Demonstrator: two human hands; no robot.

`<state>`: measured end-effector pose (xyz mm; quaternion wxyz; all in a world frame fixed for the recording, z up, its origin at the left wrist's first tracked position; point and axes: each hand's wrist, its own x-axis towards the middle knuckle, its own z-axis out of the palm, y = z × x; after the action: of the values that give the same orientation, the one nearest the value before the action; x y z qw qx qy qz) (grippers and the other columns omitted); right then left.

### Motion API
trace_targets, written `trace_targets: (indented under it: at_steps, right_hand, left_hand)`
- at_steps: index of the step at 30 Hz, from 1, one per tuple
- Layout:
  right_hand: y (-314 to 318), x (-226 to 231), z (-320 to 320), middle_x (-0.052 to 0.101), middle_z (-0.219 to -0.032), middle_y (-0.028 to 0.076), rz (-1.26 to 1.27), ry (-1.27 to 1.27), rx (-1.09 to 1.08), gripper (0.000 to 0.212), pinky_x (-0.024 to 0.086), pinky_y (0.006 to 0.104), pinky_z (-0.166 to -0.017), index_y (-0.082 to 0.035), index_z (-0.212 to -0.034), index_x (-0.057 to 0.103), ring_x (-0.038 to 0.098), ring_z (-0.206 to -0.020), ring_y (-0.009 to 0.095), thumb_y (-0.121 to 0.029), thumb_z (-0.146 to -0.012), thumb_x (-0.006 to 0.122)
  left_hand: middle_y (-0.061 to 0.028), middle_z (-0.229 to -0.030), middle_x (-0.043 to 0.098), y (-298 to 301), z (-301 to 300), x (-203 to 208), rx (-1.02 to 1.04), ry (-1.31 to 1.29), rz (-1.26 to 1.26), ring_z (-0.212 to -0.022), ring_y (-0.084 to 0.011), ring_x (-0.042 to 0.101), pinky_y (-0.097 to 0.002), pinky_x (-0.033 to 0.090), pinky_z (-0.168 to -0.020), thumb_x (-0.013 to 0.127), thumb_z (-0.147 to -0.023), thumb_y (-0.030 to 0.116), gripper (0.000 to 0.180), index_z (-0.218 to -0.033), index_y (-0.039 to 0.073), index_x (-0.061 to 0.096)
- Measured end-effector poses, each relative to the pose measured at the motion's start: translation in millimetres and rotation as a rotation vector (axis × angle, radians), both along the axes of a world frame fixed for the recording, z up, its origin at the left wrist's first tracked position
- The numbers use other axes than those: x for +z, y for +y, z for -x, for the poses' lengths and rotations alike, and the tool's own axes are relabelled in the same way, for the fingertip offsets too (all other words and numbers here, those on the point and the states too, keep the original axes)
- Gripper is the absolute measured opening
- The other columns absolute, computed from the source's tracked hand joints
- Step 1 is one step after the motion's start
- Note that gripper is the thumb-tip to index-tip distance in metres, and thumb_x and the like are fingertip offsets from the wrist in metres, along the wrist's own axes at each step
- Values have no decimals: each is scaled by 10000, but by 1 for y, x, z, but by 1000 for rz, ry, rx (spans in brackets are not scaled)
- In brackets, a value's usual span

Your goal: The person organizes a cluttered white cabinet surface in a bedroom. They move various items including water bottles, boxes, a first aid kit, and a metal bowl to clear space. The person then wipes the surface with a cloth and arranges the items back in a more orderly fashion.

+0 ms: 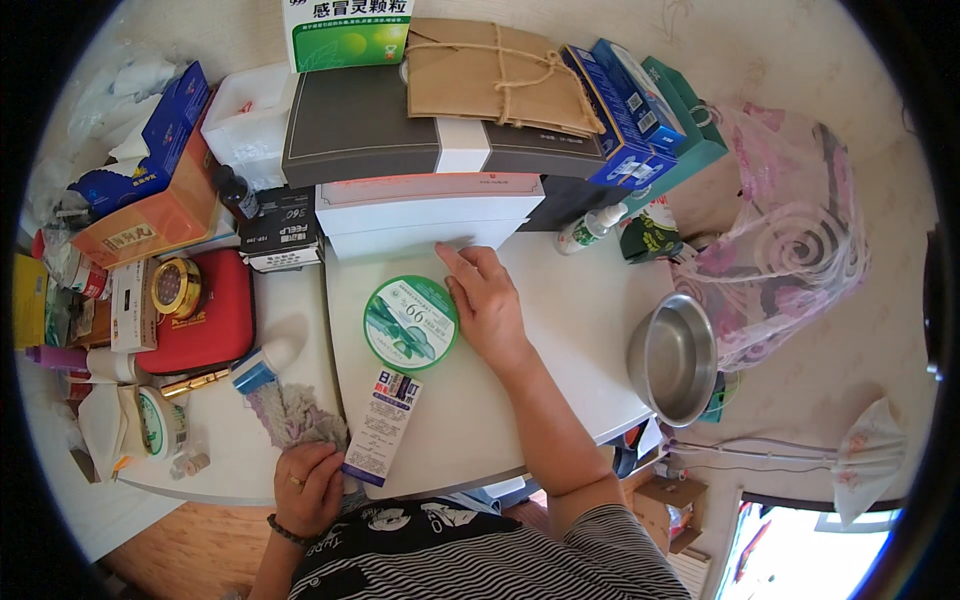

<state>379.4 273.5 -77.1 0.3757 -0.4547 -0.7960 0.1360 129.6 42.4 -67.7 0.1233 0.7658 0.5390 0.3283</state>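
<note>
A crumpled grey cloth (pixel 298 415) lies by the front edge of the white table, its lower end under the curled fingers of my left hand (pixel 308 487). My right hand (pixel 487 308) rests just right of a round green-lidded tub (pixel 411 323). Its index finger reaches toward the white box (pixel 430 228) at the back; the thumb side is close against the tub's rim. I cannot tell whether the fingertip touches the box. Between my hands a narrow white and purple carton (pixel 382 428) lies aslant below the tub. A white bottle with a blue band (pixel 258 367) adjoins the cloth.
A dark flat box (pixel 350 125) bearing a string-tied brown envelope (pixel 490 75) sits at the back. To the right are a steel bowl (pixel 674 358) and a small spray bottle (pixel 590 230). On the left stand a red case (pixel 225 310), a gold-lidded jar (pixel 177 288) and several cartons.
</note>
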Motion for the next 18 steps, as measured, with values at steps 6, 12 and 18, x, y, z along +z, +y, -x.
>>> trace_targets:
  at_steps: [6,12,18]
  right_hand:
    - [4,-3,1,575,-1036,134,43,46,63,437,483,412,-790,-107,-1205,631,596,-911,303,37,-792,637]
    - [3,-9,-5,570,-981,137,-12,85,83,288,475,414,-772,-58,-1001,617,579,-877,321,81,-749,616]
    - [4,3,-3,550,-906,137,-25,171,11,208,468,392,-730,-30,-827,524,567,-840,316,85,-704,645]
  left_hand:
    - [-138,-1049,623,2,-1,-1,-4,-19,7,-931,-334,594,-424,483,-800,658,-708,-54,309,-1007,18,636]
    - [-147,-1050,624,2,0,-3,-11,-28,10,-929,-343,588,-431,478,-801,649,-712,-57,307,-1009,19,635]
    - [-123,-1057,622,-1,1,1,-8,-3,-12,-946,-324,603,-418,493,-805,681,-711,-36,317,-1020,25,643]
